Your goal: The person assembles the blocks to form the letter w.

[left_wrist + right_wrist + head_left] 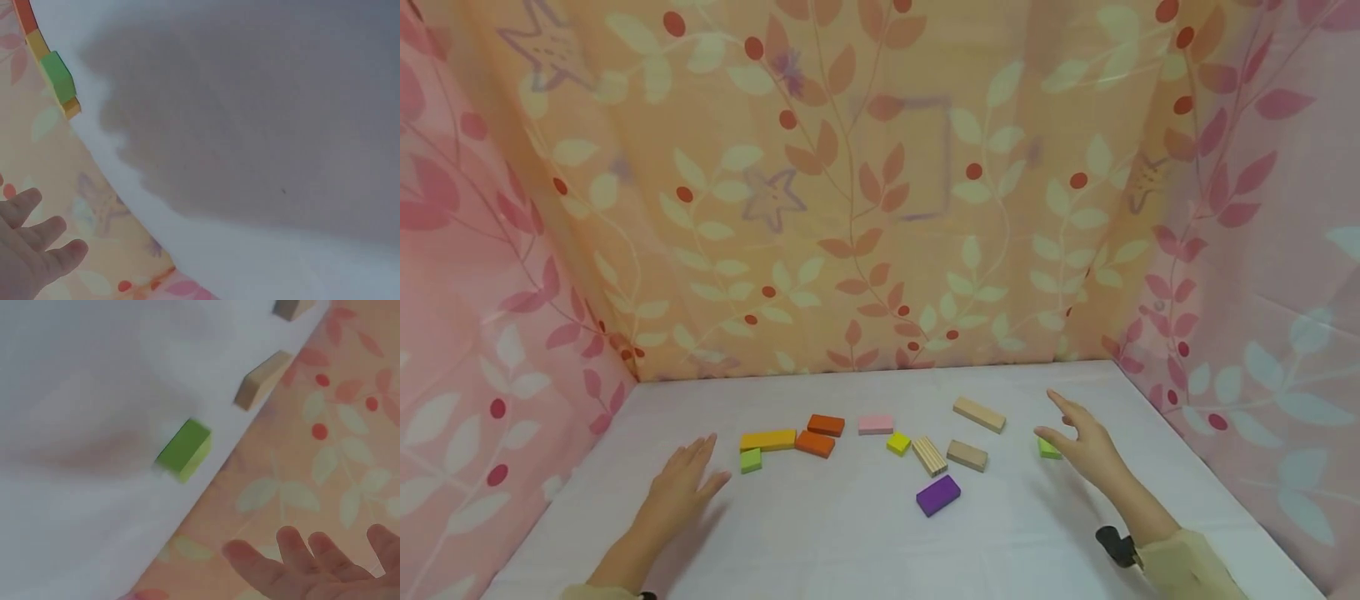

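My left hand (676, 487) hovers over the left of the table, fingers extended and holding nothing. Nearest to it are a small green block (750, 462) and a long yellow block (767, 440) touching behind it. Two orange-red blocks (816, 444) lie just right of these. On the other side, my right hand (1088, 450) is raised with its thumb apart from the fingers, also holding nothing. A light green block (1049, 451) shows partly behind its thumb; the right wrist view has this green block (184, 450) whole, apart from the fingers (294, 550).
Mid-table lie a pink block (876, 426), a small yellow block (898, 443), a striped wooden block (929, 457), two plain wooden blocks (979, 415) and a purple block (938, 496) nearer the front. Patterned curtains (880, 250) enclose the white table (820, 542) at back and sides.
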`<state>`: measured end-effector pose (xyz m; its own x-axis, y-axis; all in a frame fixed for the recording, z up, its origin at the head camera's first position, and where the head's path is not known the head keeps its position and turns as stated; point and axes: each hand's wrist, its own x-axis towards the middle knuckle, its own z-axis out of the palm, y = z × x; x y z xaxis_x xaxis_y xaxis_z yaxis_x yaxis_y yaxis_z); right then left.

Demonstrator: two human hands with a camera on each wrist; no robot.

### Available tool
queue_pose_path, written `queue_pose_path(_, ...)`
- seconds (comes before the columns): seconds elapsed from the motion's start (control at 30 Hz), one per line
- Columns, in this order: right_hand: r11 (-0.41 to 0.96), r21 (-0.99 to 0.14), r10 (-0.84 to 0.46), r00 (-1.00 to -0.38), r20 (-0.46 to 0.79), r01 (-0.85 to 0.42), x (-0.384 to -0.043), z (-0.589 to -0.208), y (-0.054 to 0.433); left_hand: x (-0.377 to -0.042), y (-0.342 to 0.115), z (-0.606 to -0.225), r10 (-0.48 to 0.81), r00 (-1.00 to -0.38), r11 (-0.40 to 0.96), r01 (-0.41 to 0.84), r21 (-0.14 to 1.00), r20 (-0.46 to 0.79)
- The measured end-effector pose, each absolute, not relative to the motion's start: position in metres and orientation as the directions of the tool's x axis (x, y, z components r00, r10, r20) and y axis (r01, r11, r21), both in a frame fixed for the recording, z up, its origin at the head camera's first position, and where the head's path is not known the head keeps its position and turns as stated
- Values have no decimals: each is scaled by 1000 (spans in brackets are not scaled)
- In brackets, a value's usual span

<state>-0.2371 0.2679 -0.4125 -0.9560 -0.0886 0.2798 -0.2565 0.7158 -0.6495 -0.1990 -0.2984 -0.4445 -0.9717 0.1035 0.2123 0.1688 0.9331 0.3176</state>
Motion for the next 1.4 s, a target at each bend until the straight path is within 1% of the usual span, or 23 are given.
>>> queue_pose_path(0.13, 620, -765, -84, -984, 154, -173, -239, -412, 253, -202, -293, -447, 108, -982, 921, 157, 358, 153)
queue_pose_path(0.27, 538, -835, -97, -993, 72, -113, -240, -412, 238, -205, -290, -450, 119, -987, 906, 154, 394, 112)
queue_pose_path(0.4, 488, -865, -102, -992, 78, -118, -244, -410, 225, -208, -287, -449, 127, -986, 902, 162, 400, 112)
queue_pose_path(0.63, 401, -901, -109, -985, 131, -164, -253, -409, 202, -214, -283, -452, 145, -981, 895, 185, 407, 127)
queue_pose_path(0.77, 356, -921, -105, -986, 129, -158, -256, -409, 186, -218, -280, -454, 151, -979, 891, 193, 410, 134)
queue_pose_path(0.9, 299, -943, -130, -985, 111, -145, -258, -410, 171, -219, -277, -454, 143, -982, 892, 183, 414, 126)
queue_pose_path(1.07, 239, -966, -132, -989, 71, -101, -260, -411, 150, -224, -274, -454, 140, -981, 892, 182, 413, 132)
queue_pose_path(1.23, 187, -982, -139, -990, -5, -21, -262, -413, 126, -229, -273, -455, 140, -980, 901, 186, 393, 141)
queue_pose_path(1.4, 113, -993, -188, -980, -61, 40, -268, -417, 103, -235, -272, -456, 137, -981, 899, 180, 399, 134)
